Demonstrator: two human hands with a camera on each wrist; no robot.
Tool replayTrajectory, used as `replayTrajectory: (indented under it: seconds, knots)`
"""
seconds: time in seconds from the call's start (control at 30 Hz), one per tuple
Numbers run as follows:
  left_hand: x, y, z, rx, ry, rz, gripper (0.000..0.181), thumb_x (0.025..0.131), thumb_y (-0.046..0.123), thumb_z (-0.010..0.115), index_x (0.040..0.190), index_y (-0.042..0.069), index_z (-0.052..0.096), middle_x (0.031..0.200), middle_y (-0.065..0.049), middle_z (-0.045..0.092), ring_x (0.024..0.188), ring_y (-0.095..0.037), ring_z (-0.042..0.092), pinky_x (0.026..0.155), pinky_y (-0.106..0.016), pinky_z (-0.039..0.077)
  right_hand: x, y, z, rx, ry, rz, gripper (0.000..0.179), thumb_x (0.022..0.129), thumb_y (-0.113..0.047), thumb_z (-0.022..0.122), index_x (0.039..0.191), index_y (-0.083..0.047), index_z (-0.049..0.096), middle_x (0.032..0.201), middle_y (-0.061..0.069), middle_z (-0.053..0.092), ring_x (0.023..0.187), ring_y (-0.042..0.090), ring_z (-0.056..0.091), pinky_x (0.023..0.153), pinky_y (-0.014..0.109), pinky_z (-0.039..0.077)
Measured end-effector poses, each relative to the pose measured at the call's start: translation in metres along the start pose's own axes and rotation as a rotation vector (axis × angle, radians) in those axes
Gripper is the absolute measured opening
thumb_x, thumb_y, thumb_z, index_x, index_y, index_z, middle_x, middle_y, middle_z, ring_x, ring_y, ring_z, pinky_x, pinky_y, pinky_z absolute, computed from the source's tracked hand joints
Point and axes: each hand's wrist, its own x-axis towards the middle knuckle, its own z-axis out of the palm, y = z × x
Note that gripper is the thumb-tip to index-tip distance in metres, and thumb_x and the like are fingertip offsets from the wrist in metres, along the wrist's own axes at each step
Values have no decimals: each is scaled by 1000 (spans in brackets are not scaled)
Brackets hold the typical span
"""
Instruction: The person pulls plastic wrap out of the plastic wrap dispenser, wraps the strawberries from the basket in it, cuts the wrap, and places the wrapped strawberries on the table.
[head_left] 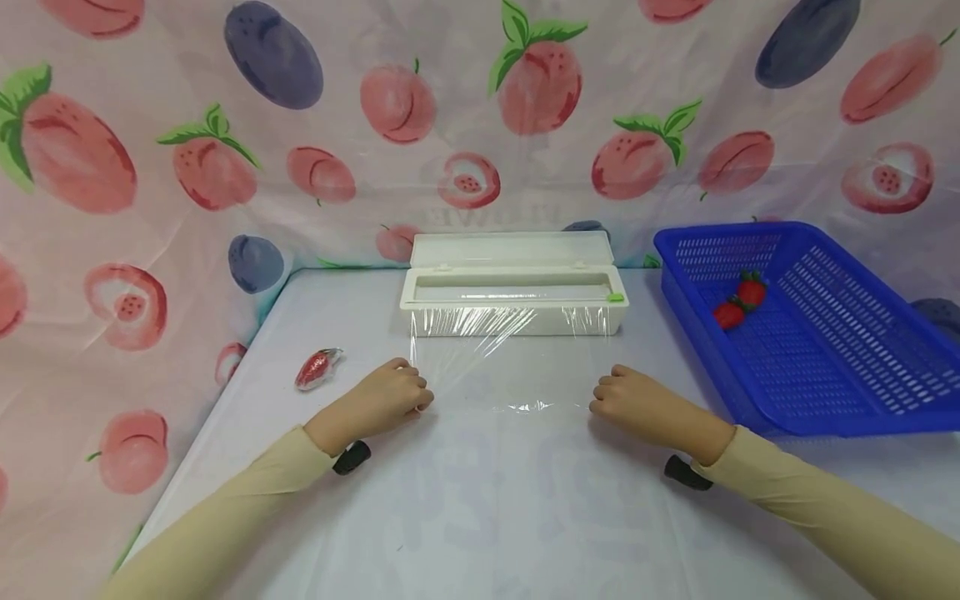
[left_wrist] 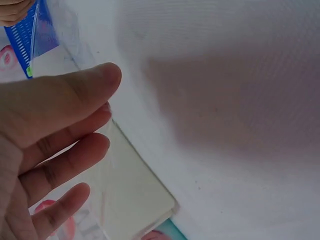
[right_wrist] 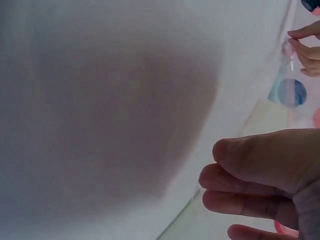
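A sheet of clear cling film [head_left: 517,375] stretches from the white dispenser box [head_left: 517,323] toward the person, between the two hands. My left hand [head_left: 384,395] pinches its near left corner between thumb and index finger; in the left wrist view the other fingers are loosely bent. At the near right corner, my right hand [head_left: 647,407] pinches the film with thumb and forefinger, seen close up in the right wrist view. The box's translucent lid [head_left: 513,249] stands raised at the back, and a small green slider [head_left: 615,297] sits on its right front edge.
Left of the box lies a red fruit [head_left: 318,369] wrapped in clear film. On the right stands a blue plastic basket [head_left: 712,379] holding red strawberries [head_left: 751,289]. A fruit-print curtain [head_left: 540,183] hangs behind the white table [head_left: 487,517].
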Motion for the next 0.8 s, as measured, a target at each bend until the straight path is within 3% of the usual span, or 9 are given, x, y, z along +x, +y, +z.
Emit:
replayTrajectory:
  seconds: [0.43, 0.67, 0.8]
  knots:
    - [1, -6, 14, -111, -60, -54, 19, 77, 7, 71, 66, 17, 59, 60, 8, 53, 61, -10, 53, 76, -35, 48, 4, -1, 13, 35, -78, 34, 17, 69, -2, 73, 67, -15, 62, 63, -2, 59, 59, 13, 53, 57, 27, 36]
    - [4, -10, 12, -220, -75, -110, 15, 84, 11, 67, 70, 14, 61, 62, 5, 61, 58, -9, 55, 78, -38, 50, 5, 2, 12, 185, -101, 131, 11, 75, -9, 73, 74, -13, 63, 64, -1, 63, 57, 14, 56, 57, 30, 40]
    - [8, -11, 17, -226, -67, -146, 11, 84, 10, 65, 75, 13, 61, 63, 4, 61, 58, -9, 54, 78, -37, 50, 10, 6, 13, 197, -87, 151, 13, 73, -6, 73, 77, -14, 64, 66, -1, 65, 57, 14, 58, 55, 29, 40]
